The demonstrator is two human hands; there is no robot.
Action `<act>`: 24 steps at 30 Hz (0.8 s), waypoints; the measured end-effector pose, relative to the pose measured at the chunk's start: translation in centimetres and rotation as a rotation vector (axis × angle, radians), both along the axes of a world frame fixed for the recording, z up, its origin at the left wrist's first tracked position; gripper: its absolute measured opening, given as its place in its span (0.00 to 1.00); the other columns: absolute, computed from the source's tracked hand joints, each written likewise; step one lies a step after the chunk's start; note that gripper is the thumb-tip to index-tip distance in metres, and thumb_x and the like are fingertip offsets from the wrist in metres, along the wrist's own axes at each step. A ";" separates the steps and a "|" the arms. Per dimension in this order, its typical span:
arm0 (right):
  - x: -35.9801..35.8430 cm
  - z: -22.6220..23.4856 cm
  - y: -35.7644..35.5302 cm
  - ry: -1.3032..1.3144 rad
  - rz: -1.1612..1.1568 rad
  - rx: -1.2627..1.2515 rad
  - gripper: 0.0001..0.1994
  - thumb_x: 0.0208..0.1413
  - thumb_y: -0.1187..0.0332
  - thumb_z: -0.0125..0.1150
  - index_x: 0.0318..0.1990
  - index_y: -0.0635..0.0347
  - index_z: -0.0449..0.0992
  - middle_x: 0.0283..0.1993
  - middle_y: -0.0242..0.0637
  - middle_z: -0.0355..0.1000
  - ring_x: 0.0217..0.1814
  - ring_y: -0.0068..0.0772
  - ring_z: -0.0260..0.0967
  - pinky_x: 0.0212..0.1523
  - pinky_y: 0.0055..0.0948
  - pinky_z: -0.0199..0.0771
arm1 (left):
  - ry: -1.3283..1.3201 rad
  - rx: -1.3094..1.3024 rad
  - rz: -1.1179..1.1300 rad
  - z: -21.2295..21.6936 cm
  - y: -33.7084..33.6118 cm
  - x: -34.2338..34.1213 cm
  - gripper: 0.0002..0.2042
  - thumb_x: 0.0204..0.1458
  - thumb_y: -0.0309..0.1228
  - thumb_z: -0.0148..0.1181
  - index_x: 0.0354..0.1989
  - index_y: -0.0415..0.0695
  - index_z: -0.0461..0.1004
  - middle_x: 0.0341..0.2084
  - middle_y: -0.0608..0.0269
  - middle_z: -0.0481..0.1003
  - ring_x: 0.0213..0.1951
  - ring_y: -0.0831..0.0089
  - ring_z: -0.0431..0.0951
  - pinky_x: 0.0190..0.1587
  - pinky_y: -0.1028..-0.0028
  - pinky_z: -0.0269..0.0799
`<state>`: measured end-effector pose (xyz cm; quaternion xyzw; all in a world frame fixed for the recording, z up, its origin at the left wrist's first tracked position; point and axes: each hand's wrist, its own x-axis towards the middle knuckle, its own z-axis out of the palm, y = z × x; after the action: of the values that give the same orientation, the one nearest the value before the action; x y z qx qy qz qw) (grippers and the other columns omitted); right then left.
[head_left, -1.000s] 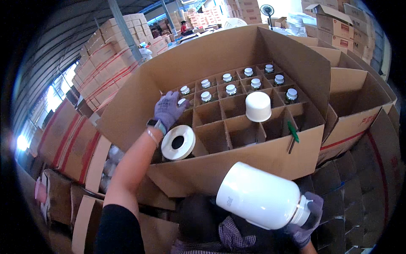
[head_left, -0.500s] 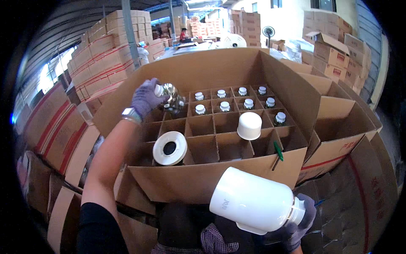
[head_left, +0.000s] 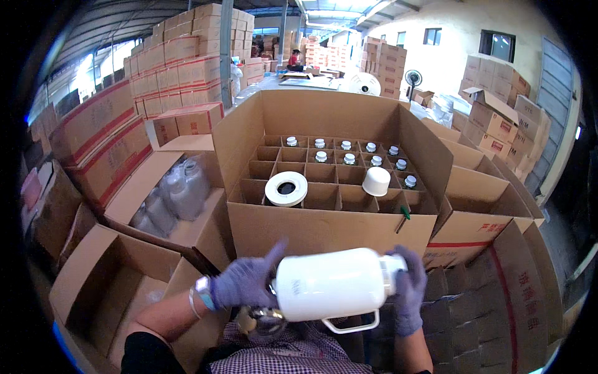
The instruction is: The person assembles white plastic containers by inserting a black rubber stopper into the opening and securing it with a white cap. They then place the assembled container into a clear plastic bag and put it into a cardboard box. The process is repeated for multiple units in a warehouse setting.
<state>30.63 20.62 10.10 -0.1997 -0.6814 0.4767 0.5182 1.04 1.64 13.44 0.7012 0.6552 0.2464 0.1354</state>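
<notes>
A white jug (head_left: 330, 283) lies sideways in front of my body, its handle loop hanging below. My right hand (head_left: 408, 290) is closed round its narrow neck at the right end. At the wide left end is my left hand (head_left: 246, 280), fingers curled, thumb raised beside the jug. A silvered glass bottle (head_left: 269, 321) shows under that hand, partly hidden and blurred, seemingly in its grip. Beyond is a divided cardboard carton (head_left: 324, 227) with several white-capped bottles (head_left: 349, 159) upright in its compartments. A white ring (head_left: 286, 189) and a white cup-shaped piece (head_left: 376, 181) rest on the dividers.
An open carton of plastic-wrapped bottles (head_left: 185, 190) stands left, with another open carton (head_left: 103, 299) nearer. More open cartons (head_left: 479, 187) adjoin on the right. A green-handled tool (head_left: 405, 214) sits at the carton's front edge. Stacked boxes and a fan (head_left: 412, 78) stand farther back.
My left hand has come back from the divided carton to the jug's wide end, bringing the silvered bottle down. The jug has moved left and up, turning nearly level. The view has shifted.
</notes>
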 end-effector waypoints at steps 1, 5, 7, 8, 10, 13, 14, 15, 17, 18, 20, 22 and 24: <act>-0.9 0.6 -0.3 -0.101 0.041 0.032 0.21 0.56 0.67 0.59 0.56 0.68 0.72 0.50 0.43 0.74 0.54 0.35 0.71 0.59 0.34 0.69 | -0.020 -0.083 0.040 -2.1 -0.5 1.0 0.61 0.40 0.52 0.75 0.73 0.32 0.40 0.44 0.33 0.77 0.42 0.50 0.83 0.47 0.61 0.79; -2.2 -1.0 1.6 -0.429 0.193 0.019 0.17 0.56 0.66 0.63 0.52 0.62 0.78 0.50 0.44 0.77 0.53 0.36 0.74 0.58 0.33 0.71 | 0.151 -0.112 0.071 -3.6 -3.3 0.3 0.59 0.35 0.61 0.74 0.72 0.39 0.52 0.46 0.38 0.75 0.48 0.50 0.79 0.50 0.59 0.76; -3.1 -2.4 1.4 -0.570 0.219 0.181 0.18 0.56 0.61 0.65 0.51 0.59 0.79 0.50 0.43 0.78 0.54 0.38 0.75 0.58 0.34 0.71 | 0.142 -0.252 0.051 -5.0 -4.7 -1.5 0.50 0.35 0.64 0.71 0.63 0.40 0.67 0.43 0.41 0.78 0.47 0.49 0.79 0.49 0.60 0.74; -3.8 -3.6 0.8 -0.605 0.247 0.170 0.19 0.57 0.59 0.66 0.51 0.60 0.79 0.49 0.43 0.78 0.54 0.37 0.75 0.58 0.33 0.71 | 0.144 -0.401 0.036 -7.3 -5.4 -2.5 0.49 0.35 0.65 0.70 0.62 0.42 0.69 0.43 0.41 0.78 0.47 0.49 0.79 0.50 0.59 0.74; -4.5 -9.1 1.1 -0.592 0.237 -0.013 0.17 0.61 0.58 0.61 0.51 0.60 0.79 0.49 0.41 0.78 0.52 0.34 0.75 0.56 0.31 0.72 | 0.052 -0.634 -0.050 -11.2 -6.1 -1.6 0.45 0.36 0.67 0.68 0.58 0.45 0.74 0.45 0.44 0.79 0.47 0.50 0.79 0.50 0.59 0.73; -5.6 -11.3 1.1 -0.569 0.244 -0.201 0.15 0.65 0.62 0.57 0.50 0.63 0.79 0.47 0.38 0.79 0.49 0.29 0.74 0.54 0.29 0.73 | -0.169 -0.598 0.026 -13.2 -7.1 1.7 0.39 0.40 0.64 0.67 0.55 0.46 0.75 0.43 0.45 0.80 0.49 0.52 0.79 0.50 0.60 0.73; -5.7 -11.5 0.9 -0.564 0.235 -0.227 0.14 0.66 0.64 0.55 0.49 0.65 0.79 0.46 0.36 0.79 0.48 0.28 0.74 0.53 0.27 0.73 | -0.230 -0.540 0.089 -13.0 -7.0 2.6 0.37 0.42 0.62 0.67 0.55 0.45 0.75 0.42 0.45 0.80 0.50 0.53 0.79 0.50 0.60 0.73; -5.7 -11.7 1.0 -0.535 0.219 -0.268 0.14 0.66 0.64 0.55 0.49 0.65 0.79 0.46 0.37 0.79 0.48 0.28 0.74 0.53 0.27 0.73 | -0.242 -0.451 0.121 -13.0 -6.5 2.9 0.36 0.43 0.59 0.67 0.55 0.45 0.75 0.42 0.45 0.80 0.49 0.52 0.78 0.50 0.60 0.73; -5.5 -11.9 1.8 -0.485 0.188 -0.352 0.14 0.66 0.63 0.55 0.49 0.65 0.79 0.46 0.37 0.79 0.47 0.27 0.74 0.52 0.27 0.73 | -0.271 -0.275 0.185 -13.9 -5.7 2.8 0.32 0.44 0.53 0.68 0.54 0.45 0.75 0.42 0.44 0.79 0.49 0.50 0.78 0.51 0.61 0.73; -4.9 -12.6 3.0 -0.461 0.139 -0.304 0.14 0.67 0.63 0.53 0.48 0.64 0.80 0.46 0.38 0.79 0.47 0.27 0.74 0.51 0.27 0.74 | -0.135 -0.157 0.249 -15.5 -5.1 2.2 0.31 0.43 0.47 0.69 0.56 0.45 0.74 0.44 0.45 0.77 0.51 0.48 0.76 0.51 0.60 0.73; -3.9 -8.9 2.5 -0.346 0.120 -0.341 0.16 0.68 0.61 0.51 0.49 0.65 0.79 0.45 0.37 0.78 0.46 0.28 0.73 0.51 0.28 0.73 | -0.205 0.104 0.223 -13.1 -3.9 2.2 0.33 0.44 0.42 0.71 0.59 0.41 0.68 0.51 0.45 0.71 0.56 0.48 0.72 0.57 0.59 0.70; -2.9 -6.3 1.5 -0.244 0.031 -0.300 0.17 0.69 0.60 0.50 0.49 0.66 0.78 0.44 0.38 0.78 0.46 0.28 0.73 0.51 0.29 0.72 | -0.446 0.275 0.110 -11.6 -2.4 2.2 0.35 0.48 0.39 0.70 0.62 0.39 0.62 0.55 0.47 0.69 0.58 0.53 0.71 0.61 0.61 0.67; -2.4 -3.9 0.4 -0.239 -0.097 -0.193 0.18 0.68 0.61 0.48 0.49 0.69 0.77 0.46 0.40 0.76 0.48 0.30 0.72 0.51 0.32 0.71 | -0.729 0.328 0.074 -11.5 -0.7 2.8 0.31 0.56 0.37 0.65 0.64 0.39 0.58 0.58 0.52 0.67 0.60 0.62 0.68 0.64 0.63 0.63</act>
<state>28.19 21.03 6.17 -0.3364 -0.6789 0.4871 0.4343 3.83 0.92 1.99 0.5562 0.5409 0.5850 0.2364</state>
